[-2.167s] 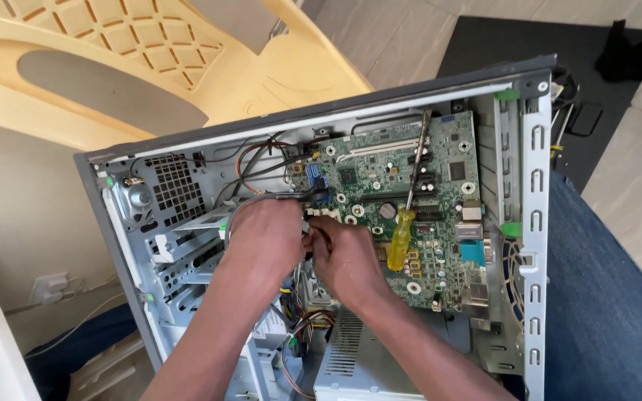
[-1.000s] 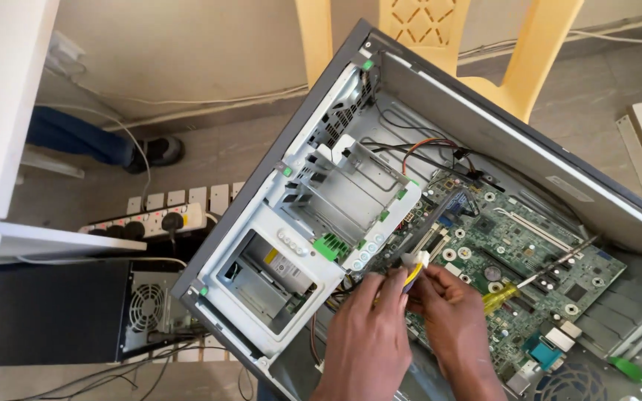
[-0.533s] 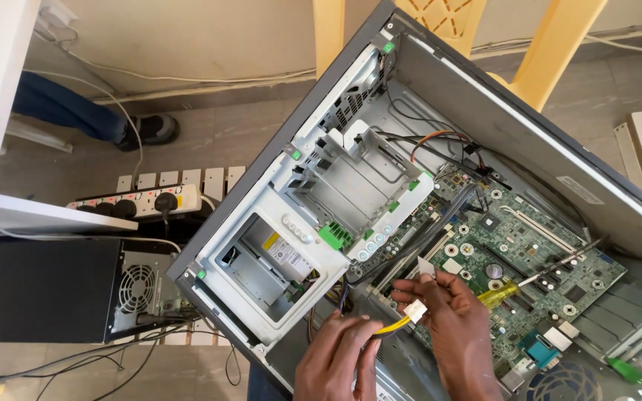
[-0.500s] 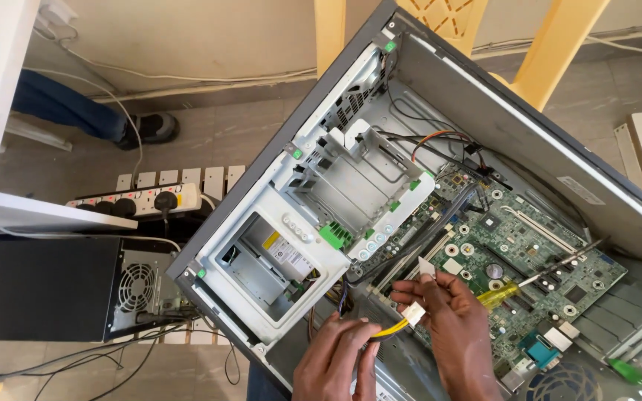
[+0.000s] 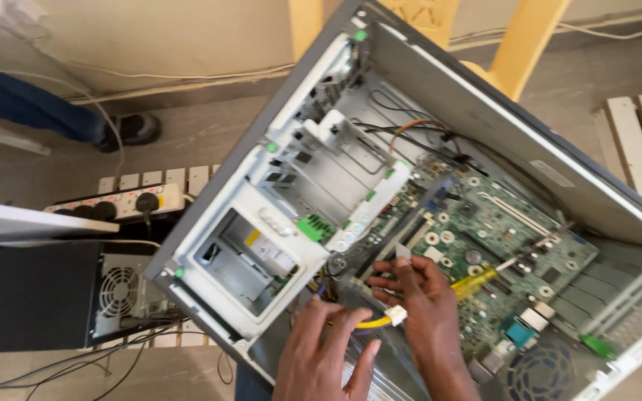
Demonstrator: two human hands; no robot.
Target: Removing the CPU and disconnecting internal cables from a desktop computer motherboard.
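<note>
Head view: we look down into an open grey metal computer case [image 5: 440,119] lying tilted, its green motherboard [image 5: 514,245] exposed.
Left hand: our left hand [image 5: 328,356] sits at the lower edge of the motherboard, fingers [image 5: 351,327] curled narrow, touching the yellow cable with the white plastic connector [image 5: 384,319]; whether they pinch it we cannot tell.
Right hand: our right hand [image 5: 425,297] rests on the motherboard's lower left corner, fingers closed on the white connector end, the forefinger stretched toward a small white tab [image 5: 403,252].
Cable: it runs between both hands, just below the motherboard.
Screwdriver: a yellow-handled screwdriver [image 5: 477,278] lies on the motherboard, just right of the right hand.
Drive cage: a pale metal drive cage [image 5: 261,252] stands left of the motherboard.
Floor: a white power strip [image 5: 124,204] and a black computer tower [image 5: 31,293] lie well left of the motherboard.
</note>
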